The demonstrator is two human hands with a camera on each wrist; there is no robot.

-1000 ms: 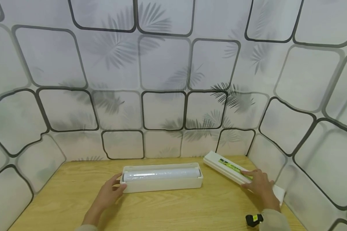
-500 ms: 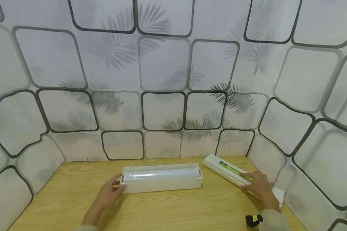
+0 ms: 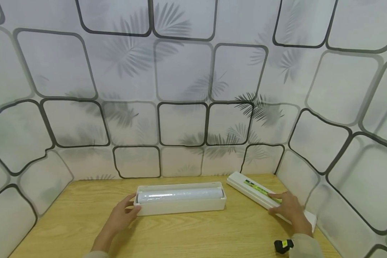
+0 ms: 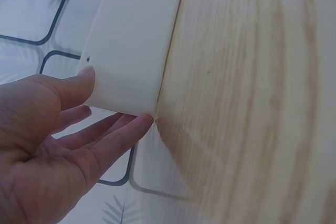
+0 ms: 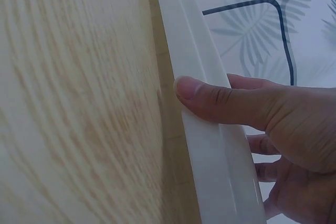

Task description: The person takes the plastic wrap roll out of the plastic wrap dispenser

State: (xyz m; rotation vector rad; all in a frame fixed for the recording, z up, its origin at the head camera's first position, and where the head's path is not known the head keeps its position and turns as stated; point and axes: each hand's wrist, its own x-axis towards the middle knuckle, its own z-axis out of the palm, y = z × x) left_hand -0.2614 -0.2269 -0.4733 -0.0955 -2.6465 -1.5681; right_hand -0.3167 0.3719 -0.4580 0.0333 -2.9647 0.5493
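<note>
A long white cling film dispenser box [image 3: 184, 206] lies lidless on the table, with a shiny roll of cling film [image 3: 180, 194] inside. My left hand [image 3: 122, 215] holds the box's left end; in the left wrist view the thumb presses the front face near the corner and the fingers touch the end. To the right, the white lid [image 3: 249, 189], bearing a green label [image 3: 257, 187], slants across the tabletop. My right hand [image 3: 289, 208] grips it toward its near end, thumb on one long edge and fingers on the other side, as the right wrist view shows.
Wood-grain table [image 3: 180, 236] lies beneath everything. Patterned walls [image 3: 184, 122] rise at its back and sides, and the lid's near end lies close to the right wall. A small black device [image 3: 283, 246] with a yellow mark is at my right wrist.
The lid's far end has come down slightly since a second ago, while my right hand grips it. The box and my left hand look unmoved.
</note>
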